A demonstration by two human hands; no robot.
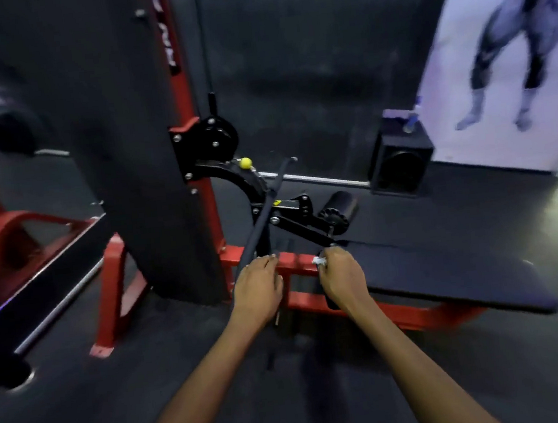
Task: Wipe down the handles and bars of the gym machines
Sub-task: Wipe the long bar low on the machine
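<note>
A red-framed gym machine (298,261) with a tall black shroud stands in front of me. A long black bar (264,213) slants from the upper right down toward my left hand (258,291), whose fingers lie over the bar's lower end at the red crossbar. My right hand (341,278) holds a small white cloth (319,261) pinched at its fingertips, against the red frame below a black lever arm (301,228). A black roller pad (339,210) sits at the lever's far end.
A black platform (449,272) extends right of the frame. A yellow knob (246,162) sits on the curved adjuster. A black speaker box (401,164) stands by the wall with a figure mural. Another red machine (16,246) and a barbell are at left.
</note>
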